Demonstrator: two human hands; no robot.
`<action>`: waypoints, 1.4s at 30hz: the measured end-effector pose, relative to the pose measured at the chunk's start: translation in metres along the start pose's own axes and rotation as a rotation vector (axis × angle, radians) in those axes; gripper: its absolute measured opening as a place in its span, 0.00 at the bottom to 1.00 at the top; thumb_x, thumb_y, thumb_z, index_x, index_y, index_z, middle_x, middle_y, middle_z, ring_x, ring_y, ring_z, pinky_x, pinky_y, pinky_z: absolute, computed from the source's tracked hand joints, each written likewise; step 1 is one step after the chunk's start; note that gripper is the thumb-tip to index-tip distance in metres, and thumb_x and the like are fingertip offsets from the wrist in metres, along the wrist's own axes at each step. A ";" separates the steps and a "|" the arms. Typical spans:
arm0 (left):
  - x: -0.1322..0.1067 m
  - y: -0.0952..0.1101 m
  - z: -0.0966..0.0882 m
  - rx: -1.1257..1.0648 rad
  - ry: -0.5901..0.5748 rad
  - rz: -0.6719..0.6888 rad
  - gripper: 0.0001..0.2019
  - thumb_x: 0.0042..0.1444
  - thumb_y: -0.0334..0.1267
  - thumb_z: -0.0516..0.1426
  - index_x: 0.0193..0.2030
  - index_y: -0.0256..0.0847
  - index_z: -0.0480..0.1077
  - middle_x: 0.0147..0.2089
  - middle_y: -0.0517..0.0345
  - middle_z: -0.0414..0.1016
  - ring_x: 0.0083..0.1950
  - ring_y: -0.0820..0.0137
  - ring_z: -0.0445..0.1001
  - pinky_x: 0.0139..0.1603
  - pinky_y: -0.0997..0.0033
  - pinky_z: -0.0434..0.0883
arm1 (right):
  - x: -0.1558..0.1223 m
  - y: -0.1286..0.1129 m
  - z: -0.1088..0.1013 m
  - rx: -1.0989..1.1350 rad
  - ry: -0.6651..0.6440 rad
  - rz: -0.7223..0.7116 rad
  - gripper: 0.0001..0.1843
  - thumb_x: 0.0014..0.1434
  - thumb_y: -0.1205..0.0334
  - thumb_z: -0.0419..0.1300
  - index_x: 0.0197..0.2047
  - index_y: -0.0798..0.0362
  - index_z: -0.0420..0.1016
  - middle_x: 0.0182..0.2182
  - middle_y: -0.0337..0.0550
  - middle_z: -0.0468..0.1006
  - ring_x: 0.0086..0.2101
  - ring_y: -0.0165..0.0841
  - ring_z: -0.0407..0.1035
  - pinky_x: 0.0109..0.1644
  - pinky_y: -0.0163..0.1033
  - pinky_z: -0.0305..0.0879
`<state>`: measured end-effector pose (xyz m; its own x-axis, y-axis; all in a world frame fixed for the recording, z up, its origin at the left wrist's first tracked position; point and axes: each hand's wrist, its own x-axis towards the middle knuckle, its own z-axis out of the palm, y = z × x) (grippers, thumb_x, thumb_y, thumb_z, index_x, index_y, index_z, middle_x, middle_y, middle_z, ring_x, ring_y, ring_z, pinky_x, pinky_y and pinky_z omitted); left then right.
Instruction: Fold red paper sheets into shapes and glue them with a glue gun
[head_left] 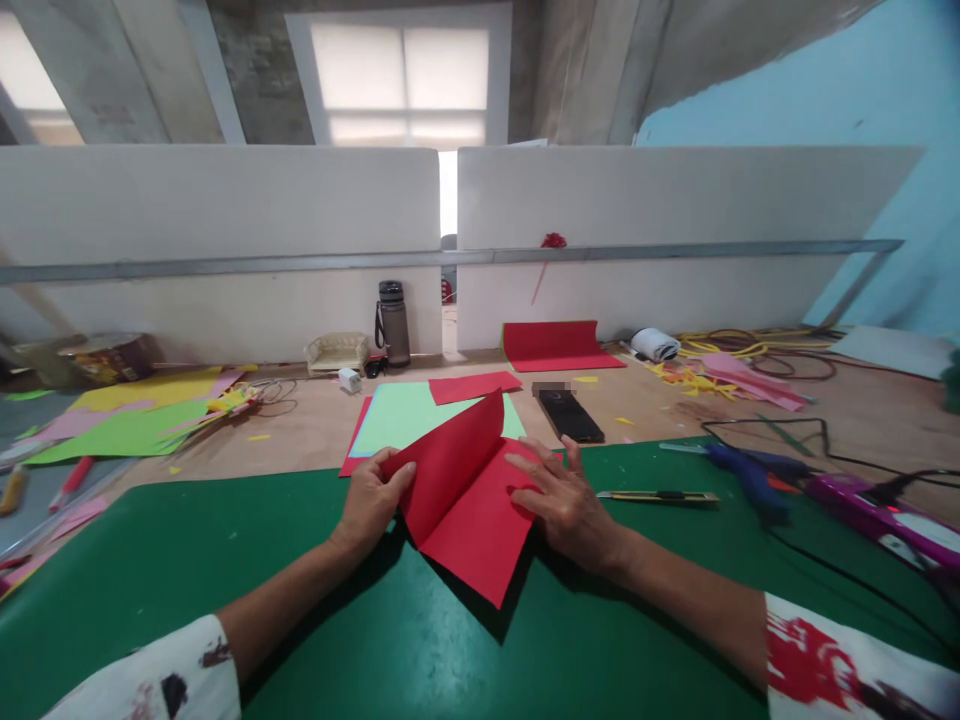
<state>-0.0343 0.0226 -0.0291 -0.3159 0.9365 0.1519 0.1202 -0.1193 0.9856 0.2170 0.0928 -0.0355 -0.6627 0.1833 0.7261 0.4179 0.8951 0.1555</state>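
A folded sheet of red paper (480, 520) stands partly unfolded above the green mat (315, 600), its crease running between two panels. My left hand (371, 500) pinches the raised left panel near its edge, thumb on the near side. On the right panel, my right hand (574, 505) lies with its fingers stretched out and apart, touching the paper's surface. Just behind are a pale green sheet (394, 415) and a smaller red piece (472, 387). A black phone (570, 412) lies beyond my right hand, and a cutter knife (660, 497) to its right.
A blue glue gun (750, 480) and a purple power strip (885, 515) with cables lie at right. Coloured paper (150, 425) lies at left. Along the back are a bottle (393, 325), a tiny sofa (337, 353) and folded red paper (559, 347) before white panels (225, 210).
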 end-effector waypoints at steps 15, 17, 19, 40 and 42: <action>0.005 -0.009 0.003 0.058 -0.016 0.013 0.14 0.49 0.48 0.59 0.32 0.38 0.68 0.23 0.63 0.70 0.22 0.74 0.68 0.21 0.79 0.64 | -0.002 0.004 0.005 0.098 -0.006 -0.032 0.12 0.59 0.74 0.49 0.31 0.53 0.72 0.44 0.47 0.77 0.56 0.44 0.61 0.60 0.60 0.40; 0.004 -0.008 0.001 0.061 -0.026 0.008 0.14 0.49 0.48 0.59 0.34 0.37 0.69 0.26 0.60 0.74 0.26 0.71 0.71 0.24 0.77 0.67 | -0.003 0.005 0.005 0.106 -0.020 -0.023 0.12 0.59 0.74 0.50 0.31 0.53 0.71 0.45 0.46 0.77 0.56 0.44 0.61 0.60 0.59 0.39; 0.001 -0.006 -0.001 0.063 -0.038 -0.001 0.15 0.50 0.47 0.59 0.36 0.37 0.70 0.29 0.58 0.76 0.29 0.69 0.74 0.27 0.75 0.69 | -0.005 0.004 0.005 0.109 -0.028 -0.009 0.12 0.58 0.75 0.50 0.32 0.53 0.71 0.44 0.46 0.77 0.56 0.43 0.61 0.60 0.59 0.39; -0.011 0.000 -0.012 0.103 0.006 -0.219 0.19 0.49 0.51 0.60 0.39 0.36 0.71 0.28 0.57 0.75 0.27 0.66 0.74 0.26 0.73 0.70 | -0.005 0.002 -0.003 0.230 -0.029 0.145 0.13 0.56 0.78 0.50 0.36 0.53 0.70 0.39 0.46 0.79 0.51 0.43 0.67 0.58 0.60 0.43; -0.011 0.003 -0.011 0.080 0.009 -0.233 0.20 0.48 0.52 0.60 0.39 0.36 0.70 0.27 0.57 0.75 0.28 0.66 0.74 0.26 0.72 0.70 | -0.005 0.002 -0.005 0.233 -0.025 0.146 0.12 0.55 0.77 0.50 0.36 0.54 0.70 0.38 0.46 0.79 0.51 0.43 0.67 0.58 0.61 0.42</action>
<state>-0.0408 0.0080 -0.0265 -0.3523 0.9327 -0.0778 0.1172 0.1265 0.9850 0.2246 0.0918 -0.0359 -0.6226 0.3249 0.7119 0.3582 0.9272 -0.1099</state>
